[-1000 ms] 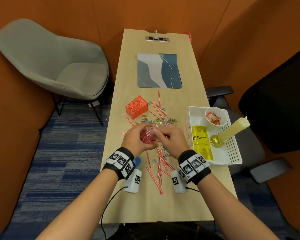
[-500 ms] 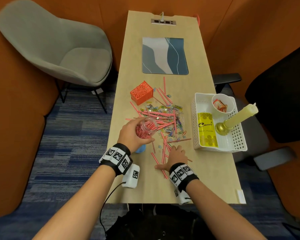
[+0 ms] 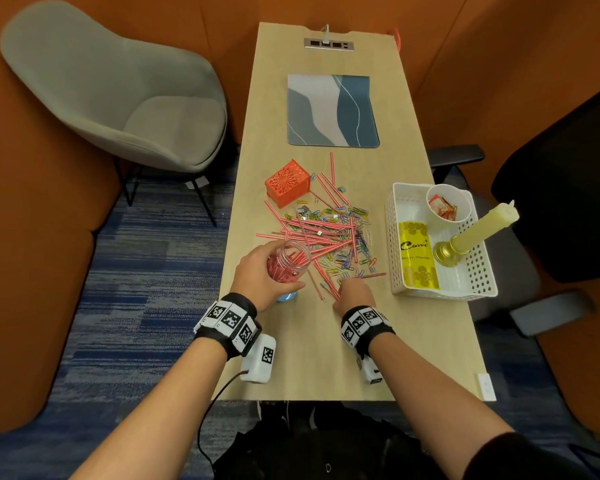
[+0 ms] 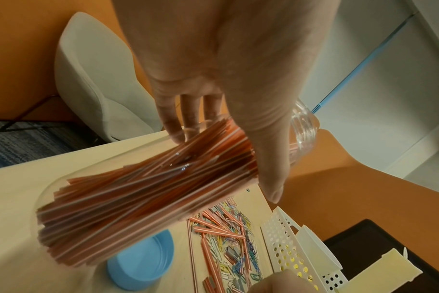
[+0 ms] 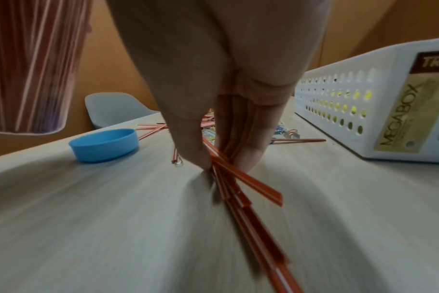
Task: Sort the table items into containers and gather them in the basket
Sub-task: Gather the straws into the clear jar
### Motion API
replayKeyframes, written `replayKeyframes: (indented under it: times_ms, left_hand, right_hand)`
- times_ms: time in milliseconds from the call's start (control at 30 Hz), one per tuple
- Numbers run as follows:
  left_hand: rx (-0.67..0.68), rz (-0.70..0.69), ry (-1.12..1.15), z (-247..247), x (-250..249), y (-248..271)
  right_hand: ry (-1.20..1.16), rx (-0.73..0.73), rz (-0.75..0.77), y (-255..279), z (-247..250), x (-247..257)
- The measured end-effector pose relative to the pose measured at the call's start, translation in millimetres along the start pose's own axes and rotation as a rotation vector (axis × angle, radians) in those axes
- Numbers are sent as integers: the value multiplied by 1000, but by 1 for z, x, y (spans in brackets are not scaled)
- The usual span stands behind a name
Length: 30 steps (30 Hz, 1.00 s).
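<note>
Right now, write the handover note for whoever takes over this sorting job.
Left hand holds the clear jar, tilted, packed with red striped straws.
Right hand pinches a few loose straws against the table.
Blue lid lies off, near the jar.
Done: white basket holds a cup, yellow packet and candle.
Left: remaining straws, paper clips, orange box, lidding, basketing.
</note>
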State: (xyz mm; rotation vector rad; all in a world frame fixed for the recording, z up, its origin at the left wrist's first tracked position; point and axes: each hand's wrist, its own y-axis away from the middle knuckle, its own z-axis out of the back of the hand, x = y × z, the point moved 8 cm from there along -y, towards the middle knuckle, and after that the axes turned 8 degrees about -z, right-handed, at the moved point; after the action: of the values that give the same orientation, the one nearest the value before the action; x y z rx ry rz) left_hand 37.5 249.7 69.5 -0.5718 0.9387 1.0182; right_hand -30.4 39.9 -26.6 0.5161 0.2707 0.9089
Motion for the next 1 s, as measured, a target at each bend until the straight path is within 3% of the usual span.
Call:
replayKeyframes:
  times_ms: [300,600,700,833,1000]
  left_hand:
    - [9,20,7,0,5,6]
    - [-1,15,-2,-3,2,5]
    - [5,17,-6,-4,1,3]
    - [18,17,-14,-9,0,-3]
    - [48,5,-14,-20,-10,-19]
  right_hand:
    - [74,41,55,-16,9,13]
    - [-196,36,-6,-44,17,-24]
    - [-376,90,-15,-53,8,-39]
    - [-786,276,-67,-56,-2,-53]
    - [-1062,370,-89,-50,9,-52]
